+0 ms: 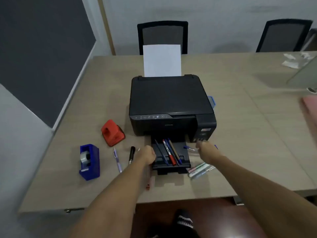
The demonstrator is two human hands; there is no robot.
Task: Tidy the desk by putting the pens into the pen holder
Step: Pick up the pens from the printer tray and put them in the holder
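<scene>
Nearest you, your own foot shows on the floor below the bench edge, and both forearms reach out over it. Your left hand is curled into a loose fist at the left edge of the printer's output tray; whether the fingers hold anything, you cannot tell. Your right hand sits just right of the tray with its fingers bent down, touching or nearly touching a blue-capped pen that lies crosswise, cap to the left; whether they have closed on it is hidden.

No pen holder is visible; the tray seems to serve as one, holding a cluster of pens with long axes running near to far, tilted slightly. Loose pens remain: a purple pen and a black marker left of your left hand, a pale bundle of markers near your right forearm, and a red pen partly under your left arm. The right hand is plainly closer to the blue-capped pen, so that pick likely comes next.
</scene>
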